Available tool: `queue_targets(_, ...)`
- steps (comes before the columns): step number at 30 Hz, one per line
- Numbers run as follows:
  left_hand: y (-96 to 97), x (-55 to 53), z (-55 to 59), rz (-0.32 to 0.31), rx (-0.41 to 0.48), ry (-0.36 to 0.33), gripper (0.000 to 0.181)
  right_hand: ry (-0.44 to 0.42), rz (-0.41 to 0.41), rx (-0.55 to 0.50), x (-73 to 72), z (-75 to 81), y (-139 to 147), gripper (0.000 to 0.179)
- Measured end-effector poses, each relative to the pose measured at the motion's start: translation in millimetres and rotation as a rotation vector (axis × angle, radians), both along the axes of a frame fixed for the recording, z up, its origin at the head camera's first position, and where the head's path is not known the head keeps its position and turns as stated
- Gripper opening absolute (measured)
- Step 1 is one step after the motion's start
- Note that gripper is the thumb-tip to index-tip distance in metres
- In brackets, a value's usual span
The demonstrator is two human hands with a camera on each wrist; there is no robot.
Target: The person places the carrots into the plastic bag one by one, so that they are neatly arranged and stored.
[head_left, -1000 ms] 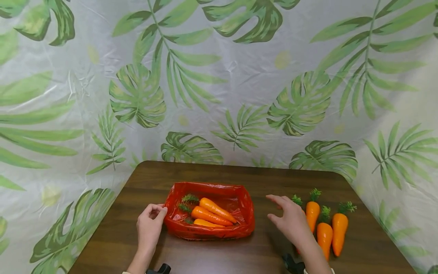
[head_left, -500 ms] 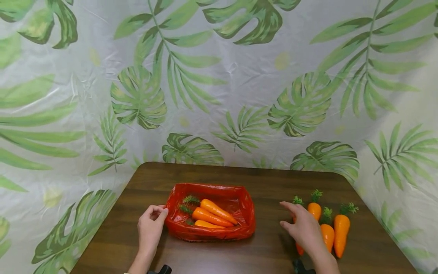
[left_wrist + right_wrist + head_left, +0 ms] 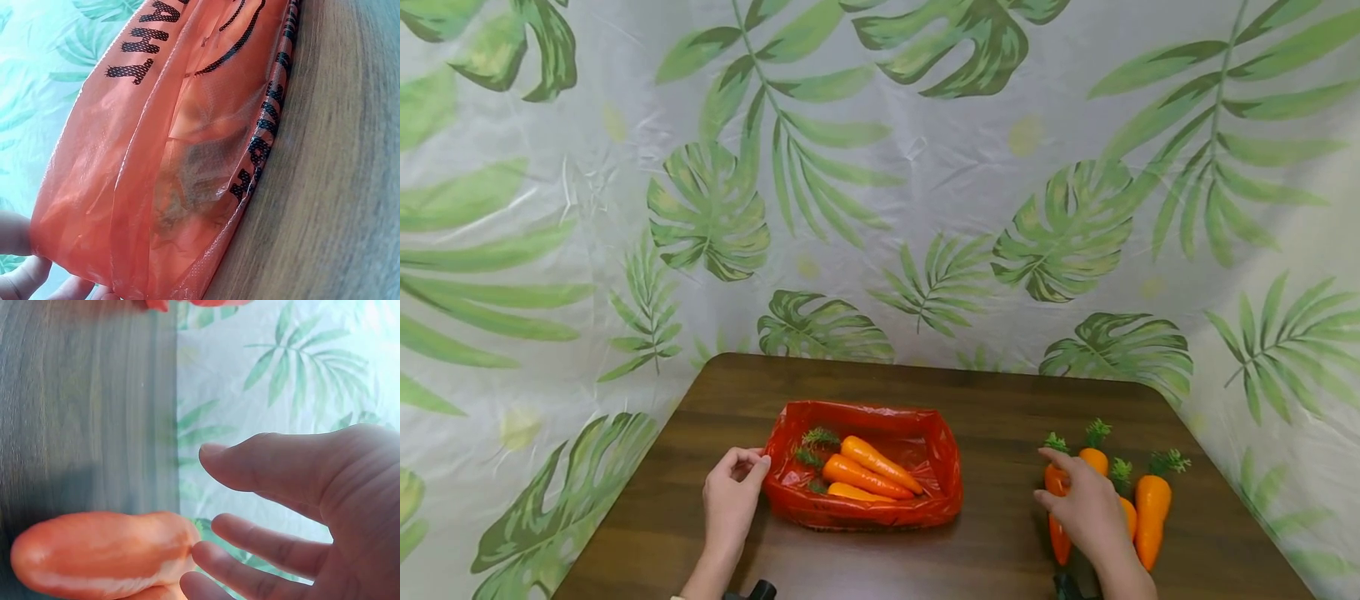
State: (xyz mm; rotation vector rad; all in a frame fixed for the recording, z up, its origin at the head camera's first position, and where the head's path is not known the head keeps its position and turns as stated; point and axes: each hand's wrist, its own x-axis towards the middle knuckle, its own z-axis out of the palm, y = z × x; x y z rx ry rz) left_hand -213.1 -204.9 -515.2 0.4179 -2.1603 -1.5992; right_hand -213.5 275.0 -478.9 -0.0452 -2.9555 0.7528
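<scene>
A red plastic bag (image 3: pixel 865 514) stands with its mouth spread wide on the table, several orange carrots (image 3: pixel 867 476) with green tops lying inside. At the bag's left end, my left hand (image 3: pixel 730 492) pinches the edge; the left wrist view shows the thumb and fingertips (image 3: pixel 28 278) at its corner. My right hand (image 3: pixel 1086 504) hovers over the carrots on the right, thumb and fingers apart, holding nothing. Nearest to it is the leftmost carrot (image 3: pixel 1057 533), which also shows below the fingers in the right wrist view (image 3: pixel 103 553). The hand partly hides the carrots behind it.
More loose carrots lie at the right, one (image 3: pixel 1152 521) on the outer side. The brown wooden table (image 3: pixel 985 400) ends at a leaf-printed sheet (image 3: pixel 925 167) behind it. Black wrist straps show at the bottom edge.
My right hand has moved rightward, from between the bag and the loose carrots to above the leftmost carrot. The left hand stays at the bag's edge.
</scene>
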Motion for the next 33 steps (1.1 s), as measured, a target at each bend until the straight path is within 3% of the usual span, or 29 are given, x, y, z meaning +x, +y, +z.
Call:
queue_targets(10,1.7,2.3,1.6,-0.001,-0.002,0.006,0.014,0.034,-0.020,0.013,-0.1,-6.1,7.9,0.067)
queue_targets(24,4.0,2.5,3.8,0.001,-0.007,0.039,0.015,-0.017,-0.026,-0.012,-6.8,-19.2,4.7,0.067)
queue_targets(33,2.5,1.2,2.1,-0.001,0.002,0.002,0.014,-0.060,-0.036,-0.013,-5.8,-17.6,0.2,0.075)
